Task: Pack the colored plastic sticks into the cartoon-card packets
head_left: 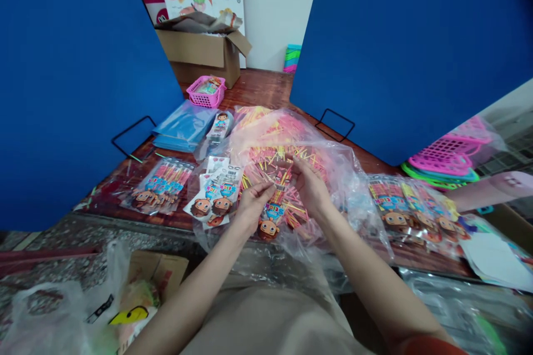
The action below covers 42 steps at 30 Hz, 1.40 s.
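My left hand (255,203) pinches the edge of a small clear packet (273,212) with a cartoon face at its bottom and pink and yellow sticks inside. My right hand (311,186) is curved beside the packet's upper end, its fingers apart; whether its fingertips touch the packet is unclear. Beneath both hands a large clear plastic bag (350,177) lies spread, heaped with loose pink and yellow sticks (287,127). Left of my left hand are flat printed packets (214,197) with the same cartoon face.
Filled packets lie in a group on the left (160,186) and another on the right (410,208). Behind are blue plastic sheets (187,125), a pink basket (206,92) and a cardboard box (195,50). Large blue panels (75,77) flank the wooden table (266,86). Stacked baskets (445,152) stand right.
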Motion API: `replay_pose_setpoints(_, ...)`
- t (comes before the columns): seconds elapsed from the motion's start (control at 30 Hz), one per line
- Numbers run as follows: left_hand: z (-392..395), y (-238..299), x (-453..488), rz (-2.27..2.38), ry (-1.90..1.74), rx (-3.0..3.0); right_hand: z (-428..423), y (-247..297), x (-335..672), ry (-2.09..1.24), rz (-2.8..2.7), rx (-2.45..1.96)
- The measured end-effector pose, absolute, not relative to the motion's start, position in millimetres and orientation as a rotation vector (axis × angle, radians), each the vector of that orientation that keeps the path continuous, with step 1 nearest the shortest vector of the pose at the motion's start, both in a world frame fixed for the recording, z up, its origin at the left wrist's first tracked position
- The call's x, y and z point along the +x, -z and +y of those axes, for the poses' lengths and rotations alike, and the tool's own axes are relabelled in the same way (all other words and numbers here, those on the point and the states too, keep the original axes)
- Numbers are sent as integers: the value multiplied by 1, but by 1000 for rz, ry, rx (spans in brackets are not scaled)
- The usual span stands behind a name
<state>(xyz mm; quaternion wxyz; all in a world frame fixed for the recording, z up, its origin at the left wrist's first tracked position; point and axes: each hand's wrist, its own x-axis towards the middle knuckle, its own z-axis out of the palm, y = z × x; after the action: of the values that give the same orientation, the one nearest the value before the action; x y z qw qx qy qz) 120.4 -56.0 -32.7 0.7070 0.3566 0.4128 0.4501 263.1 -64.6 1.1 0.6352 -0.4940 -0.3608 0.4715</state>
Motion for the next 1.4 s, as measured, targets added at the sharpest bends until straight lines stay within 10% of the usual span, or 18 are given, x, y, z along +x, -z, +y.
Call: replay_pose_setpoints(1.4,-59,27,116,780,-999,737,-90,-5,273,-627,-1669,-1339)
